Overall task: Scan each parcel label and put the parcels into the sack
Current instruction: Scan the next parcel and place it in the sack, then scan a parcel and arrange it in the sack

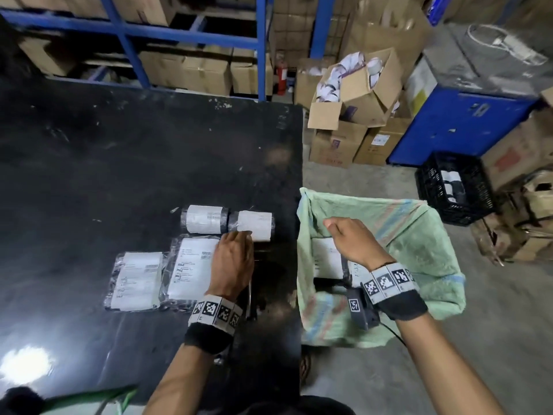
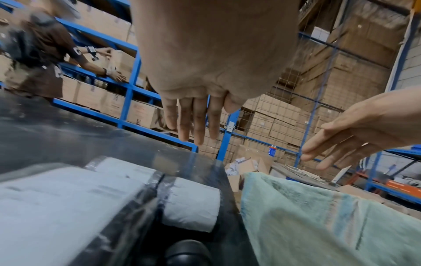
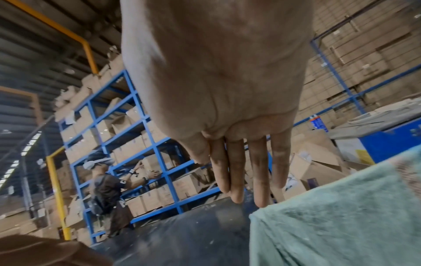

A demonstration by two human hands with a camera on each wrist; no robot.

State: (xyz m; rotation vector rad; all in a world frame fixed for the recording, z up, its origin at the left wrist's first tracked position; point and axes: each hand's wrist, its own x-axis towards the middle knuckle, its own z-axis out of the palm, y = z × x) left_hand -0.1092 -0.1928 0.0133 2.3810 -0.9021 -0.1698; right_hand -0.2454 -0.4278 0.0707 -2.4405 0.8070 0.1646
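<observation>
left hand [image 1: 232, 259] flat, right hand [image 1: 352, 239] empty

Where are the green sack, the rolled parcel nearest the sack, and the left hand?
green sack [image 1: 419, 235], head view, on its far inner wall.
rolled parcel nearest the sack [image 1: 257, 223], head view, on its white label.
left hand [image 1: 232, 262], head view, on its back.

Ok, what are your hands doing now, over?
Left hand open over the table parcels, right hand open above the sack. Four parcels left on table. Nothing blocking.
</observation>
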